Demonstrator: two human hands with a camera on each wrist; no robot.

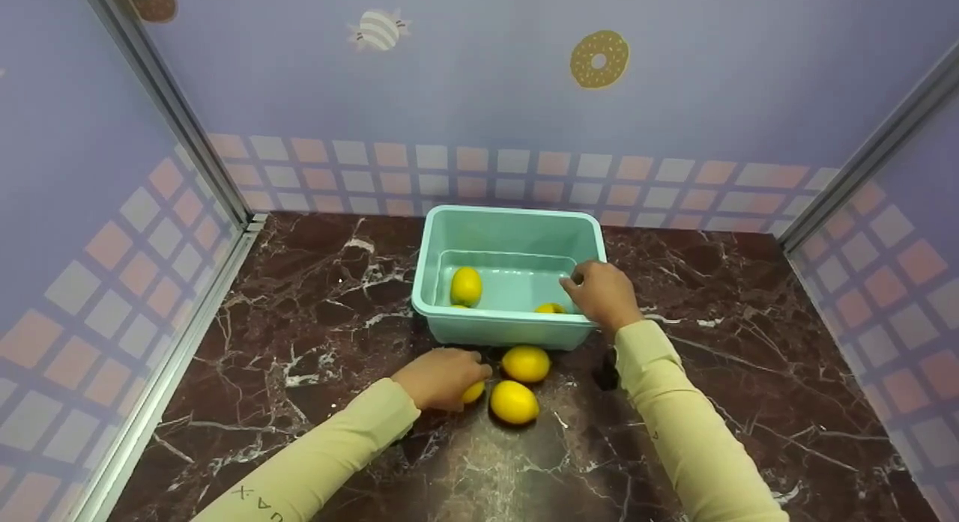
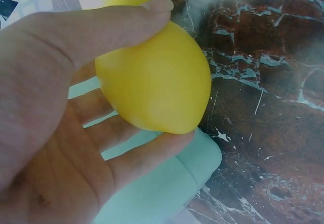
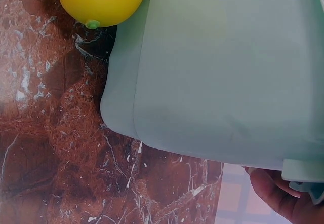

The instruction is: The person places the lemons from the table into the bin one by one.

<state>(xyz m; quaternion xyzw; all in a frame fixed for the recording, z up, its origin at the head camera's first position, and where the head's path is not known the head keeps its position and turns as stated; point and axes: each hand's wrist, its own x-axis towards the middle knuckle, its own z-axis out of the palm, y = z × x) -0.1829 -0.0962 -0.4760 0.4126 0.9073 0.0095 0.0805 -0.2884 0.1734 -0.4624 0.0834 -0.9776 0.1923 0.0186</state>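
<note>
In front of a pale green plastic basin (image 1: 509,331), my left hand (image 1: 442,378) holds a yellow lemon (image 2: 157,82) between thumb and fingers. Most of that lemon is covered by the hand in the head view. My right hand (image 1: 605,293) grips the basin's right rim, fingers (image 3: 276,191) outside the wall and thumb towards the inside. Two more lemons lie on the tabletop beside the left hand: one (image 1: 526,364) close to the basin's front wall, one (image 1: 514,402) nearer me. Inside the basin are a lemon (image 1: 466,285) at left and another (image 1: 551,308), partly hidden behind the front rim.
Dark red marbled stone forms the tabletop (image 1: 337,305). A purple wall (image 1: 479,80) with printed sweets and checks stands behind the basin. Side panels with metal edge strips (image 1: 172,102) bound the table at left and right.
</note>
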